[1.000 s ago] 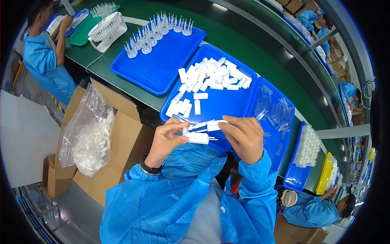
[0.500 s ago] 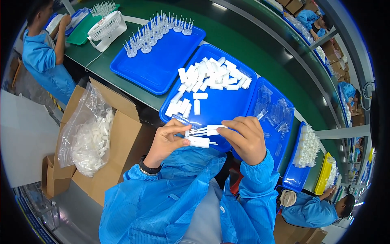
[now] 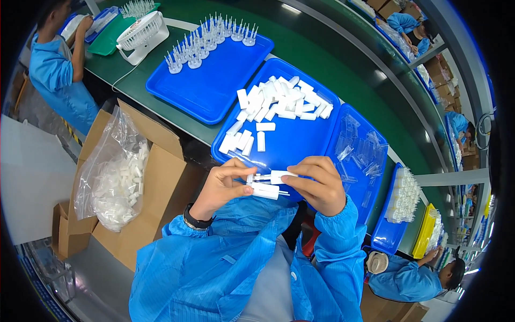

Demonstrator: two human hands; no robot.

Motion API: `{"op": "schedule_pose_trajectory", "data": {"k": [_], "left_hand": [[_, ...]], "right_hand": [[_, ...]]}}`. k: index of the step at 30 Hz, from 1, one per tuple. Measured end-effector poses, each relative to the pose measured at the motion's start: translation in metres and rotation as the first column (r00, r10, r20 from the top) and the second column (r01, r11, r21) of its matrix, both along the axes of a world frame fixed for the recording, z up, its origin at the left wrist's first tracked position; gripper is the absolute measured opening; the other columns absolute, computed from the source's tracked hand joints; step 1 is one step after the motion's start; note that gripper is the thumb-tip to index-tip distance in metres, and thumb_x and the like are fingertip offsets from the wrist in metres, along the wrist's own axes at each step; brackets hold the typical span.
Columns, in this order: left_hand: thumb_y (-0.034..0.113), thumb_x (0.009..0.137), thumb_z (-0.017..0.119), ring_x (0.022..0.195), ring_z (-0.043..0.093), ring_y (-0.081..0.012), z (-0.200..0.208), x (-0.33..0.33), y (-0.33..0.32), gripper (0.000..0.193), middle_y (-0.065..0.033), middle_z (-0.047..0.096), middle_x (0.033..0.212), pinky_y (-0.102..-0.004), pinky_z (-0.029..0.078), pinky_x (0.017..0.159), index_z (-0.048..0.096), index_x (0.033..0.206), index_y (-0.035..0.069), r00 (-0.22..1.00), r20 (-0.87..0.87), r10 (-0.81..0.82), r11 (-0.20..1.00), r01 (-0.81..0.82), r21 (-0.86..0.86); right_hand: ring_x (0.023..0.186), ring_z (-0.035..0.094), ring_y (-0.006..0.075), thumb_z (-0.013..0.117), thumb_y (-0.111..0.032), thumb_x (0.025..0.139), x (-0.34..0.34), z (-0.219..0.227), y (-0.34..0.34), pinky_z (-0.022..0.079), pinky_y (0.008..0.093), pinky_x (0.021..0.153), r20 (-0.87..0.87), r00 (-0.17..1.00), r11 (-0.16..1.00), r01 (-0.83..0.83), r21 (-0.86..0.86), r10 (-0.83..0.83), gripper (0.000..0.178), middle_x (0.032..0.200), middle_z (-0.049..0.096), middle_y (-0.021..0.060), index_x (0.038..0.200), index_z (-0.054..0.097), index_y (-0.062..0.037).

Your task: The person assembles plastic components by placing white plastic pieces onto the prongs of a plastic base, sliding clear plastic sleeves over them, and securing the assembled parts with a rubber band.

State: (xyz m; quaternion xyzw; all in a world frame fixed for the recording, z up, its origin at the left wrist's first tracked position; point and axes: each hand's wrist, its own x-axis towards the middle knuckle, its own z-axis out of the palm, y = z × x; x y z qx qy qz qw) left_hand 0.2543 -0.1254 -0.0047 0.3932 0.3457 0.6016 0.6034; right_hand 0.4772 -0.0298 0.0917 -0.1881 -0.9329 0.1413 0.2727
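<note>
"What are we looking at in the left hand [image 3: 221,188]?"

"We see a translucent, pale plastic base with thin prongs [image 3: 250,178], lying on its side, prongs aimed to our right."

"And along its lower prongs?"

"There we make out a smooth white oblong block [image 3: 265,191], lying lengthwise close to the base. Slim prong ends show past its far end."

"Do we find another?"

"Yes, a second white oblong block [image 3: 283,177], just above the first and roughly level, pinched in the right hand [image 3: 320,185]. Between it and the base we see bare upper prongs; how deep they enter it, we cannot tell."
</note>
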Motion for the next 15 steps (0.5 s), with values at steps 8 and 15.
{"op": "schedule_pose_trajectory", "data": {"k": [8, 15], "left_hand": [[-0.008, 0.073, 0.073, 0.100, 0.059, -0.0187, 0.002, 0.001, -0.001, 0.042, -0.0095, 0.054, 0.104, -0.0297, 0.057, 0.087, 0.064, 0.114, -0.001, 0.999, -0.012, -0.031, 1.000, 0.031, -0.004], [-0.008, 0.073, 0.073, 0.100, 0.060, -0.0195, 0.001, 0.008, -0.003, 0.041, -0.0093, 0.054, 0.104, -0.0291, 0.058, 0.085, 0.065, 0.113, 0.000, 0.998, 0.011, -0.056, 0.998, 0.056, 0.004]], "right_hand": [[0.082, 0.061, 0.0213, 0.076, -0.006, 0.070, -0.005, -0.007, 0.001, 0.051, 0.0328, 0.069, -0.053, 0.997, 0.975, -0.071, -0.211, 0.062, 0.025, 0.089, 0.068, 0.0065, 0.095, 0.072, -0.0051], [0.080, 0.062, 0.0223, 0.076, -0.007, 0.071, -0.008, -0.010, 0.001, 0.051, 0.0330, 0.068, -0.075, 0.987, 0.966, -0.152, -0.211, 0.139, 0.024, 0.086, 0.068, 0.0074, 0.094, 0.072, -0.0029]]}}
